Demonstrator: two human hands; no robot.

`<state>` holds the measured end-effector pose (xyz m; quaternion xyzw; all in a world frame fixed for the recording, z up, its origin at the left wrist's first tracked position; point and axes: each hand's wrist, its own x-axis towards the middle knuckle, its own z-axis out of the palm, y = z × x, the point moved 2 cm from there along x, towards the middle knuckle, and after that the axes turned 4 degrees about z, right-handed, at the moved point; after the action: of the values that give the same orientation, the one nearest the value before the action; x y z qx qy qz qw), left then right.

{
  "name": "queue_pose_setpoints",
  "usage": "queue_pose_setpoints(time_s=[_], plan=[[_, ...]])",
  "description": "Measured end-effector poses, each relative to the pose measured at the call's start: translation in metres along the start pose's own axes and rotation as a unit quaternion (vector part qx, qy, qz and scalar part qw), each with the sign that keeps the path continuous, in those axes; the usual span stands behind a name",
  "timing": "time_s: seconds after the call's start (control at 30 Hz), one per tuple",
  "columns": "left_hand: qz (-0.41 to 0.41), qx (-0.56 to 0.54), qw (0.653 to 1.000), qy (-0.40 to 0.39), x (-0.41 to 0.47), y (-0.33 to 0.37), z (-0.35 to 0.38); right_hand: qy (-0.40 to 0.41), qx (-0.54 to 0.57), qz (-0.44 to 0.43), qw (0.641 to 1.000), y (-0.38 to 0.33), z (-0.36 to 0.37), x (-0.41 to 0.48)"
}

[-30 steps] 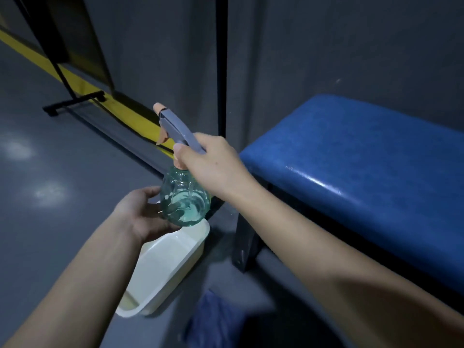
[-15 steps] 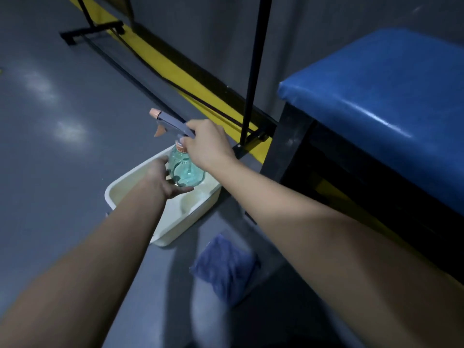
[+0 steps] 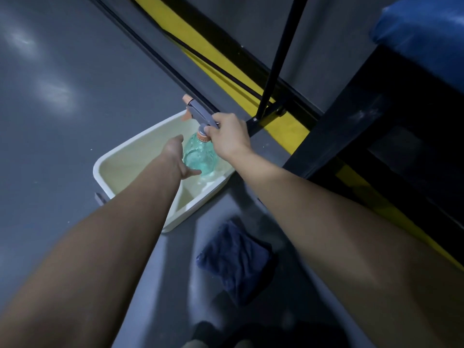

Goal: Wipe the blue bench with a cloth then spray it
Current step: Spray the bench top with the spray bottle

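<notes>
A green see-through spray bottle (image 3: 200, 154) with a grey trigger head and orange nozzle stands low inside a cream plastic tub (image 3: 120, 167) on the floor. My right hand (image 3: 229, 138) grips the bottle's neck and trigger head from the right. My left hand (image 3: 177, 156) cups the bottle's round body from the left. A dark blue cloth (image 3: 233, 259) lies crumpled on the floor between my forearms, nearer to me than the tub. Only a corner of the blue bench (image 3: 424, 33) shows at the top right, above its black frame.
The bench's black frame (image 3: 351, 126) runs along the right side. A thin black stand pole (image 3: 278, 56) rises just behind the tub. A yellow floor stripe (image 3: 221, 71) follows the grey wall. Grey floor spreads out to the left.
Both hands have carried the spray bottle down from bench height into the tub on the floor. The view has tilted down, so most of the bench has left the frame.
</notes>
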<state>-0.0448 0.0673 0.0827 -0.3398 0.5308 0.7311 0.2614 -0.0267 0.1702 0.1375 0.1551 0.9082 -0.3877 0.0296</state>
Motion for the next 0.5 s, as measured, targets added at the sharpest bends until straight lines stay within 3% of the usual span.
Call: queue_pose_setpoints(time_s=[0.3,0.5], plan=[[0.009,-0.044,0.999,0.014,0.012,-0.007,0.01,-0.004,-0.003,0.017,1.0,0.008,0.016,0.012],[0.03,-0.071,0.997,-0.001,0.018,-0.009,0.012,-0.07,-0.024,0.041,0.996,0.014,0.023,0.014]])
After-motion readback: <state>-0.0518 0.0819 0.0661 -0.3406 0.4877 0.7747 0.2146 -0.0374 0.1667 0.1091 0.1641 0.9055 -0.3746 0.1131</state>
